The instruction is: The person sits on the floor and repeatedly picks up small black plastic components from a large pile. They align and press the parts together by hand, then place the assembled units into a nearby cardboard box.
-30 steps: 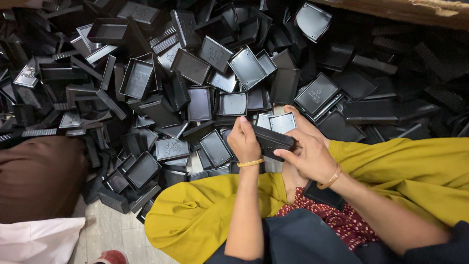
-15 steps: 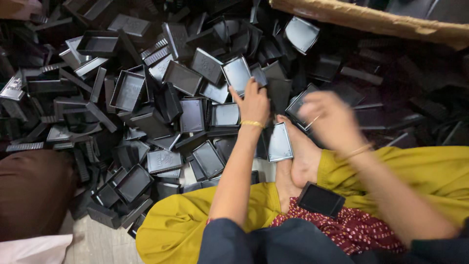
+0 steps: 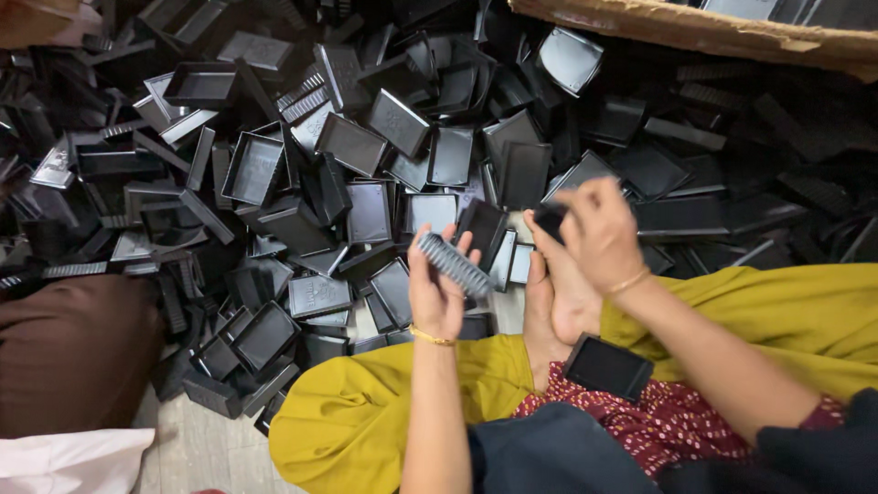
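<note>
1. Black plastic trays and lids, heaped (image 3: 366, 165) across the floor; the heap runs off the top, left and right edges, and the far right part lies in shadow, its pieces hard to tell apart.
2. Ribbed black strip (image 3: 455, 263), held in the left hand (image 3: 437, 293): fingers curled round its lower end, the strip slanting down to the right above the palm.
3. Small black piece (image 3: 550, 218), pinched in the right hand (image 3: 599, 233); mostly covered by the fingers, so its shape cannot be told.
4. Hands: apart, raised side by side just above the heap's near edge, each closed on its own piece; both forearms reach forward from the bottom edge.
5. Flat black lid (image 3: 607, 367), resting on the lap, near the right forearm.
6. Cardboard box edge (image 3: 695, 27), cut off at top right.
</note>
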